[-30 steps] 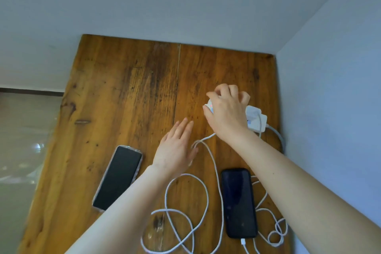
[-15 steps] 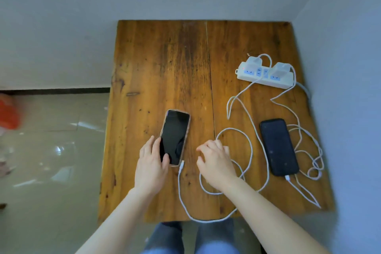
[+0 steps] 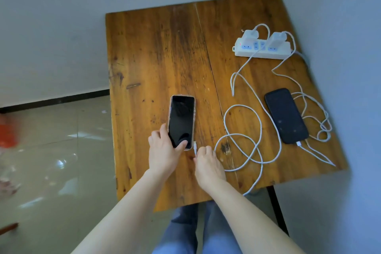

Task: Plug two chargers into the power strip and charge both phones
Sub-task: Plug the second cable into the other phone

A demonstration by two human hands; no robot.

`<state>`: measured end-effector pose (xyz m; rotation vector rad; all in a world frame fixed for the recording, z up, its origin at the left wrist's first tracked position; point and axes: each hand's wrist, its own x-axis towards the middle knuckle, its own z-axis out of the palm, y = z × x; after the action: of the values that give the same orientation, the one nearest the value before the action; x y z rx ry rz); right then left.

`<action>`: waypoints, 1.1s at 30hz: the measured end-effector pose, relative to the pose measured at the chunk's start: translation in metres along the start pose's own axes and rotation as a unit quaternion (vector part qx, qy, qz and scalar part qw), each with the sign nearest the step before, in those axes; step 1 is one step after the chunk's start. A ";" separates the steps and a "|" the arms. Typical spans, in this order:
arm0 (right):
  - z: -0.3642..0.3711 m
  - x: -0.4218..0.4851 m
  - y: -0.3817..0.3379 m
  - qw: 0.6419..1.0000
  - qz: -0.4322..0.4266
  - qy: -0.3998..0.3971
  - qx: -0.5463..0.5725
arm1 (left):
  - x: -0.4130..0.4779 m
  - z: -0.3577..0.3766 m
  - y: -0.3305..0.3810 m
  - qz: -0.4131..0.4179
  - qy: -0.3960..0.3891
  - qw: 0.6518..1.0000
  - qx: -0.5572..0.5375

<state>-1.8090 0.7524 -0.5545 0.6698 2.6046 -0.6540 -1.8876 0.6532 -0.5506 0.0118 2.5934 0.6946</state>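
While both chargers [image 3: 266, 38] sat in the power strip [image 3: 261, 50] and the far phone [image 3: 286, 115] lay cabled, your left hand [image 3: 162, 150] pinned the near phone [image 3: 181, 121], your right hand [image 3: 208, 163] pinched the loose plug [image 3: 195, 148] just beside its port; next, likely, alignment and insertion.

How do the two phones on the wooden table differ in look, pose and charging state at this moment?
The phone with the pale, light-rimmed case is gripped by the left hand; the all-black phone lies untouched. The black phone has a white cable connector at its near end; the light-rimmed phone's connector, pinched by the right hand, sits just beside its corner. Both lie face up with dark screens.
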 end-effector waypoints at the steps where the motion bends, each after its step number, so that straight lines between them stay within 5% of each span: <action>1: 0.000 0.000 0.001 1.000 0.008 0.002 0.001 | 0.003 0.002 0.007 -0.003 -0.003 1.000 0.000; 8: -0.007 -0.011 0.012 0.977 0.151 -0.013 0.149 | 0.018 0.001 0.031 -0.119 -0.023 0.992 -0.031; 17: -0.052 -0.032 0.034 0.949 0.136 -0.006 0.285 | 0.000 -0.021 0.040 -0.121 -0.065 0.966 -0.217; 19: -0.071 -0.037 0.031 0.946 0.117 0.006 0.302 | -0.009 -0.033 0.048 -0.166 -0.099 0.929 -0.317; 24: -0.116 -0.054 0.027 0.931 0.086 0.029 0.352 | -0.049 -0.066 0.060 -0.307 -0.154 0.768 -0.541; 33: -0.153 -0.089 0.011 0.927 0.025 0.008 0.374 | -0.101 -0.089 0.075 -0.299 -0.152 0.639 -0.692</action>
<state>-1.7663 0.8086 -0.3923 0.9421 2.2889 -1.6569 -1.8430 0.6647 -0.4037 -1.0205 1.0122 1.9128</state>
